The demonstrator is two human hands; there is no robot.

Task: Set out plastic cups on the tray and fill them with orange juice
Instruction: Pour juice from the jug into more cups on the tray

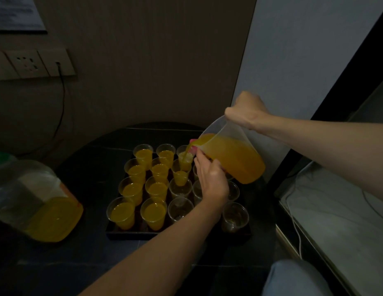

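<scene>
Head view: right hand fist-clenched round the handle of a clear plastic jug half full of orange juice, tilted spout-down, stream entering the far clear plastic cup of the third column on the dark rectangular tray. Left hand reaches up to the jug's spout end, fingertips touching it; whether they pinch it, cannot tell. Tray sits on a dark round table; two left columns of filled cups, right-side empty cups upright.
</scene>
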